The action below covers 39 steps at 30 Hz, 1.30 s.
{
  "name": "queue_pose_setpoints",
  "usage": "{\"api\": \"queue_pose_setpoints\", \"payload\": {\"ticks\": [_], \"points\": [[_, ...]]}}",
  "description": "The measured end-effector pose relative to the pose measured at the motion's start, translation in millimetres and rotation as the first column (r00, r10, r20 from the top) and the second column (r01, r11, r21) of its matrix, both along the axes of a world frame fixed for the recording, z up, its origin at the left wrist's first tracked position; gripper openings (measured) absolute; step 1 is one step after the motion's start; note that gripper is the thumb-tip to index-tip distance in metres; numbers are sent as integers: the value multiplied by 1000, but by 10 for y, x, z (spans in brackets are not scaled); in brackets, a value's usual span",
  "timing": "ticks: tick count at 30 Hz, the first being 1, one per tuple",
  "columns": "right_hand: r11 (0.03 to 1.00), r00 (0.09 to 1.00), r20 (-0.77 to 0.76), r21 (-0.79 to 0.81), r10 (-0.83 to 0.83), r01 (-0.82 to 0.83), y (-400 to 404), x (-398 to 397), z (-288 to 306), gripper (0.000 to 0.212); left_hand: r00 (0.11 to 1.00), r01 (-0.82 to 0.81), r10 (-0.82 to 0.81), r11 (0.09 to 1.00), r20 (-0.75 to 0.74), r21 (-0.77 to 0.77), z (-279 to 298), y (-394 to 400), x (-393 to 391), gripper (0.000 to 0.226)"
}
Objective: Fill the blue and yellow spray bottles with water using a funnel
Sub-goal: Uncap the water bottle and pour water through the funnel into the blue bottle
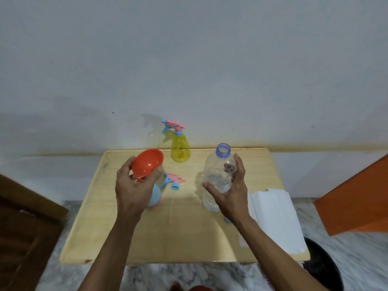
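Observation:
My left hand (134, 183) grips a red funnel (148, 162), tilted, above the blue spray bottle (155, 196), whose neck is hidden behind the hand. The blue bottle's pink and blue spray head (174, 181) lies on the table beside it. My right hand (228, 190) is wrapped around a clear, uncapped plastic water bottle (218, 175) standing on the table with a little water in it. The yellow spray bottle (180, 148) stands at the table's far edge with its pink spray head on.
The small wooden table (189, 234) stands against a pale wall. A stack of white paper (275, 219) lies on its right side. A small blue cap (227, 219) peeks out under my right wrist. Brown furniture stands left, an orange panel right, a dark bin lower right.

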State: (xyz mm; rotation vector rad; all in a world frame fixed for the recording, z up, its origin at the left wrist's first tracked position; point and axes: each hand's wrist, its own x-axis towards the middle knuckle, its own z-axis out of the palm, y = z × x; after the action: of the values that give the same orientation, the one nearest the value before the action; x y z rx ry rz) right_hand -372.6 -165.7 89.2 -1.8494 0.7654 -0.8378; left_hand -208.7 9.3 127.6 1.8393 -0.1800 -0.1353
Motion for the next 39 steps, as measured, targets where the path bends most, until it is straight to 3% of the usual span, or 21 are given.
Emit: {"api": "queue_pose_setpoints", "payload": {"ticks": [4, 9, 13, 24, 34, 37, 39], "points": [[1000, 1000, -9, 6, 10, -10, 0, -19, 3, 118, 979, 86, -66, 991, -195, 99, -228, -332, -171, 91], [1000, 999, -33, 2, 17, -17, -2, -22, -2, 116, 938, 168, -66, 945, -340, 281, -627, -604, -338, 57], [1000, 999, -41, -8, 16, -16, -16, -7, 5, 116, 896, 280, -105, 888, -432, 364, -941, -734, -337, 72], [999, 996, -87, -35, 13, -16, -40, -12, -1, 121, 861, 381, -139, 812, -489, 441, -1204, -807, -435, 99], [997, 997, -31, -36, 69, -70, -72, -32, -42, 113, 879, 342, -116, 830, -462, 442, -1159, -781, -542, 84], [996, 997, -11, -44, 73, -73, -100, -65, -57, 118, 877, 326, -157, 889, -453, 323, -1167, -738, -571, 66], [997, 998, -16, -49, 53, -54, -101, -108, -103, 120, 877, 366, -175, 846, -447, 388, -1141, -727, -586, 70]]}}
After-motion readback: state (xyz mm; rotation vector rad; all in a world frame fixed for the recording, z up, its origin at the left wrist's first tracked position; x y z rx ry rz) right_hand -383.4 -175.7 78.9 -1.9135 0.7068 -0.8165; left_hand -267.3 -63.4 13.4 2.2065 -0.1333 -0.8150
